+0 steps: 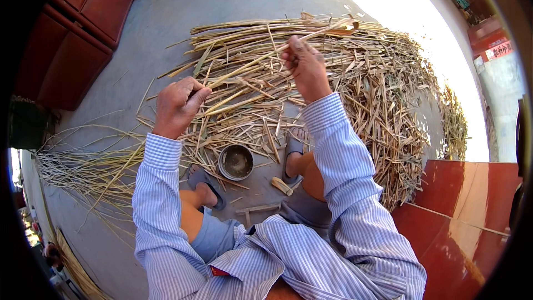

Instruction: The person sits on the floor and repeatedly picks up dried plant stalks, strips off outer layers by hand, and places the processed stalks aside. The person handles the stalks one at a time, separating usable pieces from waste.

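Note:
A long, pale yellow reed stalk (244, 68) stretches between my two hands, slanting up to the right. My left hand (180, 103) is closed around its lower end, fingers curled in and thumb on top. Farther up the stalk, my right hand (306, 66) pinches it between thumb and fingers. Beyond the right hand the stalk runs on to a dry, leafy tip (341, 26). Both hands are raised over a wide heap of dry reeds (366, 83), with long stalks at the back and broken leaves and husks toward the right.
A round metal bowl (236, 162) stands on the concrete floor between my feet, near a short wooden piece (282, 185). Thin peeled stalks (94, 158) spread out at the left. Dark red cabinets (83, 28) line the far left, and red panels (466, 205) lie at the right.

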Demonstrator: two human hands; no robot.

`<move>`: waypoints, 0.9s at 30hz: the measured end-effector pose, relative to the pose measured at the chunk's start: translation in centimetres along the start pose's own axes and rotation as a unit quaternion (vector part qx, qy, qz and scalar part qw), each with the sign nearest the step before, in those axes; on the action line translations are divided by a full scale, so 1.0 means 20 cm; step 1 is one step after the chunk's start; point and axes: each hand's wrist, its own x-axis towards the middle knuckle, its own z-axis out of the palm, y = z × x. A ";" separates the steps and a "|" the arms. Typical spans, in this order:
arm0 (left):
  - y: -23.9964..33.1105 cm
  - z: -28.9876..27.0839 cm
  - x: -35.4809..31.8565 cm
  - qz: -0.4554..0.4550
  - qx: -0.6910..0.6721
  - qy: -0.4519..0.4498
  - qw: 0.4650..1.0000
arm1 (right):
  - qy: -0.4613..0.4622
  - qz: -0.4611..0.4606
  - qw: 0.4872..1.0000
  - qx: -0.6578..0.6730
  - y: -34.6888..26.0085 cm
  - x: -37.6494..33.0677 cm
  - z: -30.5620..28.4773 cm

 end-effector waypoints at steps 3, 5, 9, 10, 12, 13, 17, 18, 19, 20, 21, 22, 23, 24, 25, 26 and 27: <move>-0.05 -0.05 -0.04 -0.021 -0.015 -0.018 0.999 | 0.117 -0.043 0.987 0.097 -0.12 0.11 -0.22; -0.05 -0.05 -0.03 -0.015 -0.030 -0.030 0.999 | 0.104 -0.043 0.980 0.162 -0.14 0.14 -0.34; -0.07 -0.04 -0.06 -0.017 -0.026 -0.044 0.999 | -0.092 0.069 0.989 0.098 -0.08 0.00 -0.06; -0.06 -0.04 -0.05 -0.014 -0.029 -0.046 0.998 | -0.079 0.069 0.990 0.093 -0.04 -0.02 -0.02; -0.05 -0.02 -0.04 -0.010 -0.030 -0.047 0.998 | -0.052 0.061 0.994 0.074 -0.01 -0.02 -0.01; -0.05 -0.02 -0.04 -0.010 -0.029 -0.048 0.998 | -0.038 0.052 0.996 0.060 0.00 -0.01 -0.02; -0.07 -0.01 -0.09 -0.017 -0.018 -0.050 0.998 | 0.048 0.003 0.997 0.054 0.00 0.04 -0.05; -0.08 -0.03 -0.10 -0.034 -0.024 -0.061 0.997 | 0.074 -0.018 0.995 0.065 -0.05 0.06 -0.10; -0.10 -0.06 -0.11 -0.049 -0.032 -0.072 0.996 | 0.111 -0.019 0.991 0.066 -0.11 0.10 -0.18; -0.12 -0.10 -0.13 -0.064 -0.038 -0.085 0.994 | 0.126 -0.034 0.989 0.069 -0.15 0.13 -0.27; -0.15 -0.12 -0.16 -0.067 -0.034 -0.087 0.993 | 0.165 -0.044 0.983 0.074 -0.19 0.13 -0.34; -0.17 -0.14 -0.17 -0.065 -0.034 -0.088 0.993 | 0.190 -0.070 0.974 0.103 -0.21 0.19 -0.49; -0.20 -0.17 -0.20 -0.070 -0.029 -0.089 0.993 | 0.213 -0.079 0.965 0.129 -0.23 0.19 -0.57; -0.22 -0.16 -0.22 -0.060 -0.019 -0.082 0.995 | 0.237 -0.097 0.952 0.167 -0.26 0.21 -0.70; -0.22 -0.16 -0.21 -0.064 -0.016 -0.089 0.994 | 0.276 -0.117 0.931 0.208 -0.28 0.25 -0.85; -0.21 -0.18 -0.22 -0.075 -0.009 -0.095 0.993 | 0.322 -0.102 0.914 0.224 -0.28 0.25 -0.91; -0.20 -0.19 -0.21 -0.081 -0.005 -0.101 0.992 | 0.366 -0.090 0.895 0.237 -0.31 0.23 -0.91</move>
